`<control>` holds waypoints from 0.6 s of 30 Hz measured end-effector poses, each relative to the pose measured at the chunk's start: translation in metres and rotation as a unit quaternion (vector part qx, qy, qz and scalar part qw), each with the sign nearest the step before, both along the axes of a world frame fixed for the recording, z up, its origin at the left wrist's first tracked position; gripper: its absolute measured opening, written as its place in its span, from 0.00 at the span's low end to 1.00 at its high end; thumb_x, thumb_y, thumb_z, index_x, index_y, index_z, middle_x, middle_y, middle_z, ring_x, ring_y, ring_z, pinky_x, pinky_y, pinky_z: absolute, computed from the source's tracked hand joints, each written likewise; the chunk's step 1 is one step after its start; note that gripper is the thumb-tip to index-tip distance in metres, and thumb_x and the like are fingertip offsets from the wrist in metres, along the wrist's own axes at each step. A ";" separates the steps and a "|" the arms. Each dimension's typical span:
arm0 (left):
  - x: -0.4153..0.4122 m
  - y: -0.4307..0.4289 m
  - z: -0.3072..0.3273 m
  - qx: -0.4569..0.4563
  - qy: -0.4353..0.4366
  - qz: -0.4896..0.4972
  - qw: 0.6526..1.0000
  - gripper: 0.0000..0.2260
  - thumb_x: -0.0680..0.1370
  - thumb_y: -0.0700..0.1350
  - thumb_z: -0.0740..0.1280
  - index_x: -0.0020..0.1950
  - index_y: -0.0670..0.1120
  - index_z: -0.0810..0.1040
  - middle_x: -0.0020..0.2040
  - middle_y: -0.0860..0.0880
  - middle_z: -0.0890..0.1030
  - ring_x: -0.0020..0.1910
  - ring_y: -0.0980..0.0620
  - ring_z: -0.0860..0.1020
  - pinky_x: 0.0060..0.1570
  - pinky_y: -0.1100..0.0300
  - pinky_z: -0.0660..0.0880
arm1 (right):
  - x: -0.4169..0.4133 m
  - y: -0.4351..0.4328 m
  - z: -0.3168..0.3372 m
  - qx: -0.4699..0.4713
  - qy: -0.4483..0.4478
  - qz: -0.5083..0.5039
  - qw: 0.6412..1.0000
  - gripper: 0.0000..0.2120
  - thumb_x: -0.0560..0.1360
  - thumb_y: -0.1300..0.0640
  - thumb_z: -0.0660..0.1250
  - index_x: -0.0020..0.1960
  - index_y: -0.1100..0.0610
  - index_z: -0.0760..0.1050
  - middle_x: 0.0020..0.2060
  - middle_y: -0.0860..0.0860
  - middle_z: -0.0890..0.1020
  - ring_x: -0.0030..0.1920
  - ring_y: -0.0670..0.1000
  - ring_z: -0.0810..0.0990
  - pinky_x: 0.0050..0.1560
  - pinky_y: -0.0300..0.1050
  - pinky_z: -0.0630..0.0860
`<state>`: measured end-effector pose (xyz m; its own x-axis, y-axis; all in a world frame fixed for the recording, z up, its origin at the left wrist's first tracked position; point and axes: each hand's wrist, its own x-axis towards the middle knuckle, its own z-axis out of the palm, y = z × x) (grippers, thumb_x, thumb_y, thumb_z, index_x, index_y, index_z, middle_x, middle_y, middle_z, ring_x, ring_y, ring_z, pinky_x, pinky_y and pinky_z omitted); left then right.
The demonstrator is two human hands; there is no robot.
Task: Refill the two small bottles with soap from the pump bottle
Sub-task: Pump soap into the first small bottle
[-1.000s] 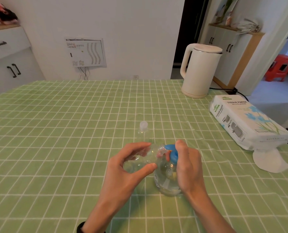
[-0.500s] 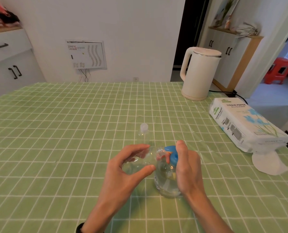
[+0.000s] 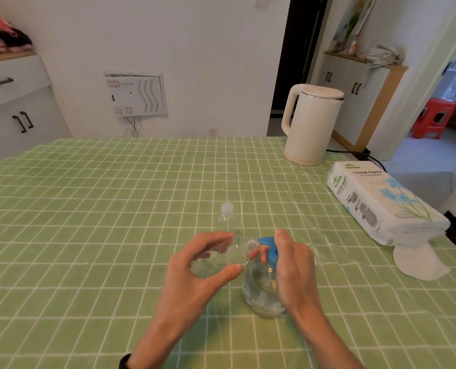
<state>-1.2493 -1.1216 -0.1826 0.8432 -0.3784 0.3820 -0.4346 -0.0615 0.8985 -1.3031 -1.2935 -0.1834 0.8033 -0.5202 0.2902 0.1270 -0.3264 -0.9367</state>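
Observation:
My left hand (image 3: 195, 278) grips a small clear bottle (image 3: 229, 253), tilted on its side with its open neck against the spout of the blue pump head (image 3: 268, 247). The clear pump bottle (image 3: 260, 288) stands on the green checked tablecloth (image 3: 88, 235). My right hand (image 3: 293, 270) wraps round the pump bottle from the right, with its fingers on the blue pump head. A second small clear bottle (image 3: 226, 217) with a white cap stands upright just behind my left hand.
A cream electric kettle (image 3: 310, 123) stands at the back right, its black cord running off the table. A pack of tissue paper (image 3: 381, 203) lies at the right edge, with a loose white tissue (image 3: 418, 262) in front of it.
The view has tilted up a little. Both hands and the bottles keep the same positions relative to each other.

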 end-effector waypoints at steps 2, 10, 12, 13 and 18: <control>0.000 0.000 -0.001 0.001 -0.003 -0.001 1.000 0.20 0.67 0.54 0.78 0.59 0.65 0.83 0.54 0.60 0.87 0.57 0.55 0.84 0.58 0.67 0.76 | 0.000 0.000 -0.001 -0.002 -0.003 -0.011 1.000 0.30 0.76 0.33 0.50 0.25 0.49 0.73 0.35 0.49 0.89 0.37 0.49 0.85 0.42 0.42 0.76; 0.002 -0.003 -0.003 0.000 -0.012 -0.006 1.000 0.20 0.67 0.55 0.79 0.59 0.62 0.84 0.55 0.60 0.87 0.58 0.56 0.85 0.58 0.69 0.76 | 0.001 -0.002 0.000 -0.011 -0.014 0.011 1.000 0.27 0.76 0.38 0.51 0.24 0.48 0.71 0.26 0.43 0.83 0.27 0.41 0.77 0.32 0.34 0.69; 0.002 -0.003 -0.003 0.001 -0.012 -0.007 1.000 0.20 0.67 0.55 0.79 0.59 0.62 0.84 0.55 0.60 0.87 0.58 0.56 0.85 0.58 0.68 0.76 | 0.000 -0.002 0.000 -0.016 -0.023 0.013 1.000 0.24 0.75 0.41 0.52 0.25 0.48 0.71 0.23 0.40 0.79 0.25 0.40 0.76 0.31 0.32 0.68; 0.002 -0.003 -0.004 0.001 -0.010 -0.007 1.000 0.20 0.67 0.55 0.79 0.59 0.61 0.84 0.55 0.60 0.87 0.58 0.56 0.85 0.58 0.69 0.76 | 0.000 -0.002 0.000 -0.018 -0.024 0.013 0.999 0.24 0.75 0.41 0.52 0.26 0.50 0.71 0.21 0.40 0.77 0.24 0.39 0.75 0.31 0.31 0.68; 0.001 -0.003 -0.004 -0.006 -0.003 -0.002 1.000 0.20 0.68 0.55 0.79 0.59 0.62 0.84 0.55 0.59 0.87 0.58 0.55 0.85 0.58 0.68 0.76 | 0.000 -0.002 -0.002 -0.015 -0.024 0.007 1.000 0.28 0.78 0.37 0.51 0.25 0.48 0.71 0.21 0.39 0.76 0.24 0.40 0.73 0.32 0.32 0.67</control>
<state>-1.2488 -1.1242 -0.1867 0.8392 -0.3768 0.3920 -0.4406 -0.0486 0.8964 -1.3032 -1.2951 -0.1855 0.7951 -0.4995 0.3439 0.1765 -0.3518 -0.9193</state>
